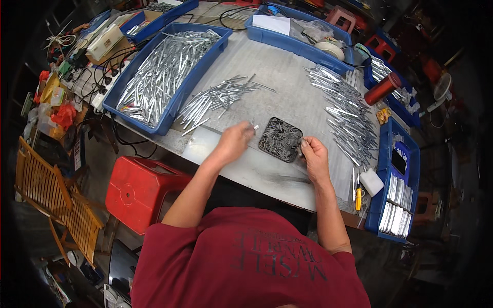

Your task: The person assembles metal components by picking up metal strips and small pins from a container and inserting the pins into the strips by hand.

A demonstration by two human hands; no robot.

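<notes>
My left hand (235,142), a little blurred, is closed to the left of a small dark tray. A short bright metal end (256,127) sticks out of its fingers; it looks like one of the silvery metal strips. The black tray (276,156) has rounded corners and holds many small dark metal pins. At its right edge my right hand (314,156) has thumb and fingertips pinched together; what they hold is too small to make out. A loose pile of silvery strips (218,98) lies beyond my left hand. More strips (346,110) lie in a long row on the right.
A blue bin (226,42) full of strips stands at the left, another blue bin (303,49) at the back. On the right are a red cylinder (382,88), a white bottle (371,182), a yellow-handled screwdriver (358,197) and a blue tray (373,218). A red stool (138,192) stands left.
</notes>
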